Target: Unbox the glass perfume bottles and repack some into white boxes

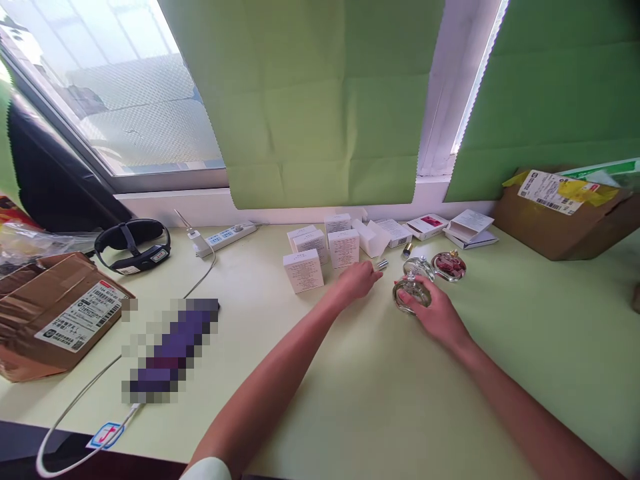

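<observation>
My left hand (359, 280) is closed in a pinch in front of the white boxes. A small silver cylinder (383, 265) shows at its fingertips, partly hidden by them. Over to the right, my right hand (437, 312) grips a round clear glass bottle (406, 298) with a silvery rim, thumb across its face. Just behind it lies another round silvery bottle (419, 267). Beside that one is a round bottle with dark red contents (450, 266) and a gold-coloured neck. A small black-and-gold cap (407, 251) lies behind them.
Several small white boxes (303, 271) stand behind my left hand. Flattened or opened boxes (467, 227) lie by the windowsill. Cardboard cartons flank the table, one left (65, 313), one right (555, 220). A black headset (133, 247), power strip (225, 239) and cable-connected pixelated object (175, 350) are at left.
</observation>
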The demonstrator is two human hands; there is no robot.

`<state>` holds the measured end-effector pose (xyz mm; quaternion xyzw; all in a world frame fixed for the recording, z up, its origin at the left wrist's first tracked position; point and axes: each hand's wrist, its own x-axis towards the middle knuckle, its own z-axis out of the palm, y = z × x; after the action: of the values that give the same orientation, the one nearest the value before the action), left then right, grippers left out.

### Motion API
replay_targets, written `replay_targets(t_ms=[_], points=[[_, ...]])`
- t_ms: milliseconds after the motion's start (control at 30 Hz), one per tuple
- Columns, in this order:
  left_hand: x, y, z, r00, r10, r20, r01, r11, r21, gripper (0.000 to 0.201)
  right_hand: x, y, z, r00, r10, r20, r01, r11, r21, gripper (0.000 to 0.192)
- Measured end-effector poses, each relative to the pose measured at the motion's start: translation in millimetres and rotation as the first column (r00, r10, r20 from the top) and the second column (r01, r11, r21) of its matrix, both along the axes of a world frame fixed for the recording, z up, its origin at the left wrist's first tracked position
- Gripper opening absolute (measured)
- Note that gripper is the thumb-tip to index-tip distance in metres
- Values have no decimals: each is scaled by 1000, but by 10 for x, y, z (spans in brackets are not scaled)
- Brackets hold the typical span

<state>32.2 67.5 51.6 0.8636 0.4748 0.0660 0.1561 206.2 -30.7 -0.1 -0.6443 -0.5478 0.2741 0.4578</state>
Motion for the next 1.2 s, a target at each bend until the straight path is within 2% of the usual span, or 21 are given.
replay_targets(t_ms=[67,133,267,333,400,500,567,767,933,1000,1067,1133,1200], points=[[19,18,-108,999,26,19,-26,999,22,36,-4,4,-22,1000,24,13,-24,1000,14,53],[17,28,-100,998,37,46,-41,997,70,43,-9,8,-50,999,30,37,-31,999,35,54],[-83,77,154,992,66,104,-91,964,251,45,-1,20,-101,992,4,125,-21,991,129,51],[-180,130,274,990,91,108,-127,906,405,49,5,23,-109,992,-6,129,-14,989,150,52],[-286,193,332,990,125,73,-144,855,497,54,8,21,-100,987,-38,155,13,987,159,54],[-396,265,322,986,163,-19,-136,874,467,53,-5,13,-61,978,-77,192,53,991,125,53],[-416,284,298,985,165,-50,-126,885,448,51,-27,3,-31,986,-57,159,45,996,74,51],[-372,277,295,988,147,-39,-110,868,484,45,-84,-27,24,1000,-18,5,18,1000,-10,48],[-353,252,348,993,117,14,-109,862,495,42,-72,-13,10,998,26,-56,-29,998,-56,54],[-352,206,443,992,90,87,-121,861,495,41,-64,-8,-3,996,43,-73,-48,997,-57,59],[-375,126,604,979,51,197,-138,876,463,40,-62,-15,-2,995,45,-92,-50,998,-46,58],[-431,18,803,947,17,321,-150,907,393,40,-73,-38,27,989,70,-130,-75,996,-40,54],[-502,-112,965,896,19,443,-164,943,289,41,-98,-76,82,959,161,-235,-176,983,-46,55]])
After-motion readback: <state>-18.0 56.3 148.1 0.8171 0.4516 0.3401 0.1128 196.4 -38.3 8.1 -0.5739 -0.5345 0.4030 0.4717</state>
